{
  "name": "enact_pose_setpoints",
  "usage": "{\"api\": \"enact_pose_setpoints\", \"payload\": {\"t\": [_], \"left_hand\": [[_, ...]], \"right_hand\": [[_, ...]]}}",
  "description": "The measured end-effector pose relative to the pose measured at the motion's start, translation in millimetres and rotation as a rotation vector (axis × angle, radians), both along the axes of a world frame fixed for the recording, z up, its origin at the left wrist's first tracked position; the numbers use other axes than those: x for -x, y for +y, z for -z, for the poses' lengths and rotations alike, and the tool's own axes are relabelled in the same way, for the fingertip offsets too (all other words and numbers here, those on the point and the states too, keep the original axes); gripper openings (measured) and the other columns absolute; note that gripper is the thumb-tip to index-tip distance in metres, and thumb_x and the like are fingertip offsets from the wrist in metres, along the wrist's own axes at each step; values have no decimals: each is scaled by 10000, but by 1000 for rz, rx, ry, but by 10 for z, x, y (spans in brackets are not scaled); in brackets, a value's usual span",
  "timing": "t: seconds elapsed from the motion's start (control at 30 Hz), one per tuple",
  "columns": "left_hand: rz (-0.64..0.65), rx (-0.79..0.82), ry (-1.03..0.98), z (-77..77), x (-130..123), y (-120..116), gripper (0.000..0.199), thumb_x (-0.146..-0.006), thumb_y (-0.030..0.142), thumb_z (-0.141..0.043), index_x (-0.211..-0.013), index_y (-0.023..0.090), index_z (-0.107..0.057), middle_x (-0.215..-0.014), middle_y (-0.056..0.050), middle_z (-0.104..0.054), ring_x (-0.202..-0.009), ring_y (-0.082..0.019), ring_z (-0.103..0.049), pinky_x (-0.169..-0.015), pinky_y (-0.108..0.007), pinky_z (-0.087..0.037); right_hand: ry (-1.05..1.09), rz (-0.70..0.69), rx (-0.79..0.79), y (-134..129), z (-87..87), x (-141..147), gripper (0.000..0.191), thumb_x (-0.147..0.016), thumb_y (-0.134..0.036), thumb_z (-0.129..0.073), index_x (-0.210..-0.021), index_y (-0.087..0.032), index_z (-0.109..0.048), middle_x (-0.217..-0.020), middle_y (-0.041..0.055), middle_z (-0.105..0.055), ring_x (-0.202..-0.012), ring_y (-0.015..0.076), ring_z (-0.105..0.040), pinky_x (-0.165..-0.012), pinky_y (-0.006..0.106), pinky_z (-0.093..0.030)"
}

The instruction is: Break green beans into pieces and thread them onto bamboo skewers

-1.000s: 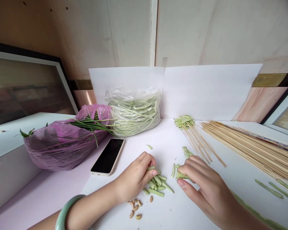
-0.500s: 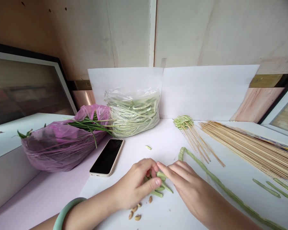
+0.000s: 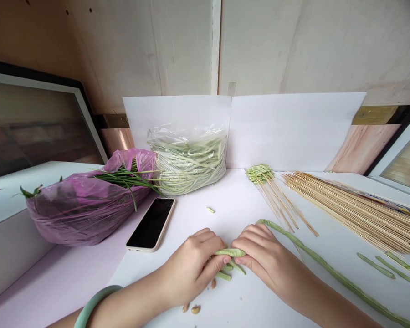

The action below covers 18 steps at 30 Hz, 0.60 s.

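Note:
My left hand (image 3: 200,264) and my right hand (image 3: 261,250) are both closed on a short piece of green bean (image 3: 231,252), one at each end. Below it, short cut bean pieces (image 3: 224,275) lie on the white surface, partly hidden by my fingers. Several brown seeds (image 3: 196,310) rest near my left wrist. A long green bean (image 3: 321,259) stretches from beside my right hand down to the lower right. Behind my right hand, thin sticks with bean pieces threaded on their tips (image 3: 260,173) lie in a bunch.
A black-screened phone (image 3: 151,224) lies left of my left hand. Behind it are a purple bag of greens (image 3: 85,209) and a clear bag of long beans (image 3: 191,166). Many bare sticks (image 3: 355,207) and a few bean strips (image 3: 376,265) are at right. White boards (image 3: 294,130) stand behind.
My right hand has turned and closed on the bean piece, which now shows between both hands. My left hand has shifted slightly and covers some seeds. The long bean's upper end has shifted.

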<state>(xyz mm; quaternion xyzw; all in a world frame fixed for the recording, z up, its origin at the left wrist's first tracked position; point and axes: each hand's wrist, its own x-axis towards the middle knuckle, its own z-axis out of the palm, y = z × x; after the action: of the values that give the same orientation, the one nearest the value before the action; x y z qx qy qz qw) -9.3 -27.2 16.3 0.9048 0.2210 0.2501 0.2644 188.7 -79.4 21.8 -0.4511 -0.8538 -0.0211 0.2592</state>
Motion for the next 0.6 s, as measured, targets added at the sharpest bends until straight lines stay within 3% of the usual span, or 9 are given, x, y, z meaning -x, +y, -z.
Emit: {"api": "enact_pose_setpoints", "payload": {"t": [0.17, 0.33, 0.5, 0.6], "left_hand": [[9, -67, 79, -7, -11, -10, 238, -932, 344, -428, -818, 173, -546, -751, -47, -561, -723, -186, -507, -669, -286, -400], [62, -108, 96, 3, -28, -8, 325, -962, 351, -350, -733, 187, -512, -667, -22, -546, -662, -171, -489, -650, -277, -383], [150, 43, 50, 0, -24, -15, 329, -970, 331, -339, -743, 180, -524, -680, -4, -550, -652, -138, -476, -651, -243, -378], [180, 163, 27, 10, -19, -22, 344, -960, 380, -361, -736, 177, -524, -676, 10, -506, -621, -121, -447, -619, -228, -363]], "right_hand": [[-27, 3, -65, 4, 108, 55, 244, -888, -83, -437, -672, -189, -478, -671, -5, -479, -655, 153, -451, -602, 269, -384], [-56, 5, -177, -12, 124, 133, 318, -885, -39, -341, -633, -191, -461, -627, -7, -453, -605, 151, -416, -575, 266, -343], [-86, -28, -225, -31, 95, 132, 206, -958, -232, -410, -857, -171, -578, -672, 17, -528, -622, 177, -438, -579, 294, -335], [-103, -47, -289, -36, 147, 98, 209, -925, -141, -418, -787, -173, -571, -627, 6, -469, -597, 170, -383, -561, 296, -274]]}}
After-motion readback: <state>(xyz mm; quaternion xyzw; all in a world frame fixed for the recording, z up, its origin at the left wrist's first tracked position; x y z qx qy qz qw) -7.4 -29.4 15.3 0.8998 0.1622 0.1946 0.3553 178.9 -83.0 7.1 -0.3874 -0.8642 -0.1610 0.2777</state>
